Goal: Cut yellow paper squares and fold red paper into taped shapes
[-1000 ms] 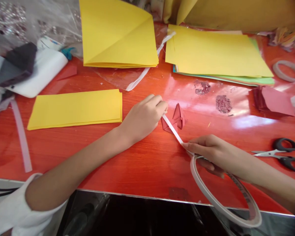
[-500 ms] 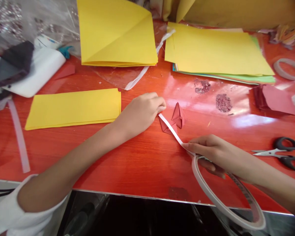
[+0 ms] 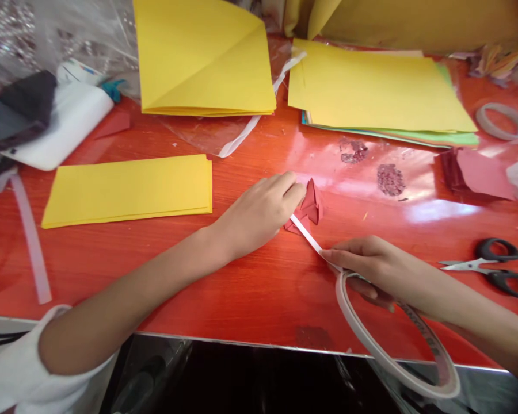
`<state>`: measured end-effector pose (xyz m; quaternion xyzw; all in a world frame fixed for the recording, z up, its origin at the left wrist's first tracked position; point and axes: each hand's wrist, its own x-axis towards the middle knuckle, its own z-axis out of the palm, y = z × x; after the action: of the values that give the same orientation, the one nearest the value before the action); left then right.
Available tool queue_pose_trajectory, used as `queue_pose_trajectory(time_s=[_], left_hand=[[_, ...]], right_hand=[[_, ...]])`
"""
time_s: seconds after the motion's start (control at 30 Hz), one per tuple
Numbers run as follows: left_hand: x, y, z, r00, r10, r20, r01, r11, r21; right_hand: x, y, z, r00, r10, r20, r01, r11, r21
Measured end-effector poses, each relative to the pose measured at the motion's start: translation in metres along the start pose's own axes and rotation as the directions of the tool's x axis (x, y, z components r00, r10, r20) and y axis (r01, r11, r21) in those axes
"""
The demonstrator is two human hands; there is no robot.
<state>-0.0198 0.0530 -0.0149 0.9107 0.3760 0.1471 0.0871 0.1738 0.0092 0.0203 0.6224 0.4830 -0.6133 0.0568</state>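
My left hand (image 3: 270,204), fingers bent together, is over the free end of a narrow white tape strip (image 3: 305,232). Its fingertips are partly hidden; whether they pinch the strip or press it down is unclear. Small folded red paper pieces (image 3: 312,202) lie beneath and beside those fingers, the strip running across one of them. My right hand (image 3: 365,264) grips a large, thin roll of tape (image 3: 362,339), its thumb on the strip where it leaves the roll. The roll hangs tilted over the table's front edge.
Scissors (image 3: 486,265) with black handles lie at the right. Yellow paper stacks (image 3: 129,190) sit left and at the back. A second tape ring (image 3: 503,122) and red paper pieces (image 3: 479,175) are at the far right. A phone-like dark object (image 3: 21,109) lies back left.
My left hand has moved right along the tape strip, covering its end and part of the folded red paper. My right hand and the roll have barely moved.
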Motion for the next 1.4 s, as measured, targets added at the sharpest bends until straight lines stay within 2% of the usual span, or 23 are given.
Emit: queue_pose_trajectory(time_s=[0.23,0.43,0.6,0.8,0.97,1.1,1.2,1.3,1.4], left_hand=[[0.001,-0.003,0.001,0.999,-0.031,0.03,0.032,0.998,-0.059],[0.002,0.0,-0.001,0.995,-0.066,0.077,0.068,0.997,-0.027],[0.001,0.004,-0.003,0.989,-0.099,0.107,0.101,0.995,-0.018],[0.0,0.01,-0.003,0.986,-0.121,0.117,0.115,0.992,0.06],[-0.002,0.011,-0.004,0.986,-0.128,0.111,0.128,0.992,0.006],[-0.003,0.013,-0.005,0.982,-0.139,0.129,0.136,0.99,0.037],[-0.002,0.013,-0.006,0.975,-0.17,0.142,0.169,0.985,0.016],[-0.001,0.013,-0.01,0.966,-0.169,0.195,0.178,0.984,-0.03],[-0.001,0.013,-0.018,0.941,-0.17,0.294,0.228,0.957,-0.178]], right_hand=[[0.0,0.003,0.0,1.0,-0.025,0.007,0.025,1.0,0.007],[-0.001,0.003,-0.001,0.999,-0.035,0.011,0.035,0.999,0.007],[-0.005,-0.003,0.0,1.0,-0.021,-0.01,0.02,0.999,-0.039],[-0.003,-0.001,0.001,0.998,-0.062,-0.019,0.061,0.996,-0.068],[-0.006,-0.002,0.002,0.997,-0.064,-0.037,0.06,0.993,-0.099],[-0.006,-0.003,0.002,0.995,-0.078,-0.065,0.065,0.982,-0.175],[-0.004,0.0,0.0,0.981,-0.158,-0.113,0.107,0.925,-0.365],[-0.002,0.005,-0.001,0.946,-0.293,-0.14,0.16,0.795,-0.585],[-0.001,0.006,0.0,0.917,-0.344,-0.201,0.084,0.66,-0.747]])
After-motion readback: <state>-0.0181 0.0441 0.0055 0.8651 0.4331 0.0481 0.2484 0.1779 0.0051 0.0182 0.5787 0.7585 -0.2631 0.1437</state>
